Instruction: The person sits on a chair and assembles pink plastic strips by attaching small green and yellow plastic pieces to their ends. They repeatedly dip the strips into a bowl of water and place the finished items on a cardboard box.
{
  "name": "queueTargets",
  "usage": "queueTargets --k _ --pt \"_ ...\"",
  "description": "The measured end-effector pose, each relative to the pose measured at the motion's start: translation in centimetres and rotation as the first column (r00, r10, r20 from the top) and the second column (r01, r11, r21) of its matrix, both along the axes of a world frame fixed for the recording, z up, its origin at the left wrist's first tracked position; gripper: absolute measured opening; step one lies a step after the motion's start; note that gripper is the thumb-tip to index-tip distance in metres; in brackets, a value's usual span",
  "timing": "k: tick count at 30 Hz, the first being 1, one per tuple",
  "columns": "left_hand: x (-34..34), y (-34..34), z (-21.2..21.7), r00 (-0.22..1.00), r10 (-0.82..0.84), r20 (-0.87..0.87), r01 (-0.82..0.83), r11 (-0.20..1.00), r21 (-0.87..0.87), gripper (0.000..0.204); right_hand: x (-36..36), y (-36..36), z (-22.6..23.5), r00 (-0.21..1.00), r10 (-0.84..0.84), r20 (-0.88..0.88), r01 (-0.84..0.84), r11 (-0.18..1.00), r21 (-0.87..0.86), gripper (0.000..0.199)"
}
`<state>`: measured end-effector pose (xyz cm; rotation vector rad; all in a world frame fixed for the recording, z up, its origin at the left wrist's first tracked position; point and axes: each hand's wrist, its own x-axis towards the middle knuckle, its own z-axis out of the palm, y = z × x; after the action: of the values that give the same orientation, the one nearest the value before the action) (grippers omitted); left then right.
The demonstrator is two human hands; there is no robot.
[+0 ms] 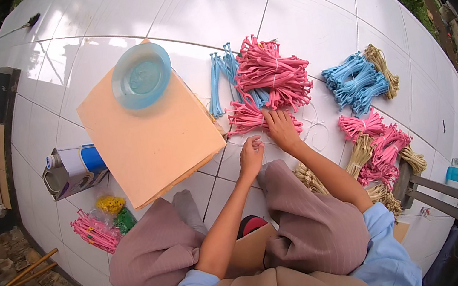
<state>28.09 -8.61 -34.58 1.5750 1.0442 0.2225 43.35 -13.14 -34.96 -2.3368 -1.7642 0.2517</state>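
A bundle of pink strips with knobbed ends [245,117] lies on the white tiles before me. My right hand [281,129] is on the bundle's right part, fingers curled over it. Just nearer and to the left, my left hand [252,156] is closed in a pinch beside a thin white string [318,135], which loops on the floor right of my right hand. The string seems to pass through the left fingertips. Beyond the bundle rises a larger pile of tied pink bundles [274,69], resting partly on blue strips [215,88].
At left, a translucent blue bowl [142,78] stands on a stacked peach board [149,138], beside a metal can [73,169] and bagged pink, yellow and green pieces [109,204]. Right are blue bundles [355,82], more pink bundles [384,144], beige bundles [360,156] and a grey wooden frame [450,197].
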Motion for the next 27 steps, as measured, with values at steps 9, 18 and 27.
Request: queueTargets --k 9,18,27 --pt "5.6 1.1 4.5 0.76 0.563 0.326 -0.507 0.826 -0.244 0.052 0.5 0.1 6.8 0.386 -0.07 -0.92 0.463 0.877 0.127 0.062" --pt "7.1 8.2 7.7 0.762 0.269 0.589 0.36 0.58 -0.73 0.057 2.4 2.9 13.4 0.796 -0.307 -0.521 0.496 0.825 0.27 0.071" --pt "5.5 5.1 8.1 0.86 0.042 0.509 0.186 0.903 -0.388 0.049 0.9 3.3 14.1 0.885 -0.041 -0.464 0.286 0.833 0.474 0.026"
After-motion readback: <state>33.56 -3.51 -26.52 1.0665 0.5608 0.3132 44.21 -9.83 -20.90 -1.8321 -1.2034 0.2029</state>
